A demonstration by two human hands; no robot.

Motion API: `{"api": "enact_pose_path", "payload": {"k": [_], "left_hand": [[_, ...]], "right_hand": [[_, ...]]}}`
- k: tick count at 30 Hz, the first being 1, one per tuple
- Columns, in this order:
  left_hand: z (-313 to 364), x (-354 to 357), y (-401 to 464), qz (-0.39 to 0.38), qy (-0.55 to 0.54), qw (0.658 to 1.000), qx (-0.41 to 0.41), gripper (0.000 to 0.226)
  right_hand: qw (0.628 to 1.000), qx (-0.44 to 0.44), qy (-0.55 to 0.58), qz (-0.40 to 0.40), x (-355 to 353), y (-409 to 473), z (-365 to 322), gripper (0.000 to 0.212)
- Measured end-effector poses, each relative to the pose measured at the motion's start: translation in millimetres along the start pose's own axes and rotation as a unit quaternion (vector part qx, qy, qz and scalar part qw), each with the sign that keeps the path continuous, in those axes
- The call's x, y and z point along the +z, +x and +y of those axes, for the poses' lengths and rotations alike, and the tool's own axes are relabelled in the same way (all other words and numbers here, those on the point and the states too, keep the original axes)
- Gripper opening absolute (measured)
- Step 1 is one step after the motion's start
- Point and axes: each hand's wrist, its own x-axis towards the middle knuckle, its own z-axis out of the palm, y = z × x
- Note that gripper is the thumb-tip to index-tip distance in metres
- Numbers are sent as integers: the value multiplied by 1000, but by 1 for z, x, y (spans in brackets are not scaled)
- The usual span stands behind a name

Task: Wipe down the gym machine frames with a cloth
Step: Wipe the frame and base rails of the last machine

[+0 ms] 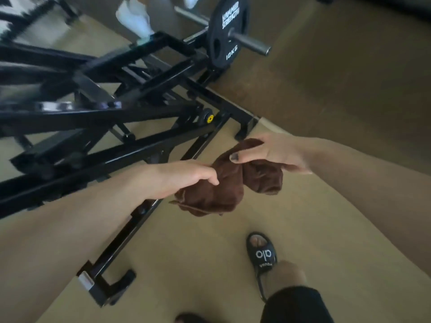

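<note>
Between both hands' fingers [211, 177], brown cloth [224, 185]

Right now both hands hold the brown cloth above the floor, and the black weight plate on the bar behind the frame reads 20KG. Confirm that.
Not quite. The head view shows the left hand and right hand both holding the brown cloth above the floor, but the black weight plate on the bar behind the frame reads 10KG, not 20KG.

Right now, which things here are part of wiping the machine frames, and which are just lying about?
Part of the job: brown cloth, left hand, right hand, black machine frame.
Lying about: weight plate, white cloth, black slide sandal.
</note>
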Motion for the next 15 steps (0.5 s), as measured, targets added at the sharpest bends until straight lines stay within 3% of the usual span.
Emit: {"api": "enact_pose_path", "payload": {"k": [2,5,10,12,15], "left_hand": [[33,-2,-34,-4,40,999,8,59],[78,-9,-83,25,72,996,39,50],[140,-15,-162,28,4,994,105,48],[158,-14,-187,35,-49,990,128,38],[186,-10,-218,39,-133,977,159,30]], "right_hand": [[1000,15,-3,-25,-15,-36,-27,36],[999,16,-35,2,-37,-81,-76,36],[998,3,-64,1,-62,-145,-166,34],[993,-10,-108,42,-69,-164,-195,35],[963,-63,-184,189,-82,-181,-215,52]]}}
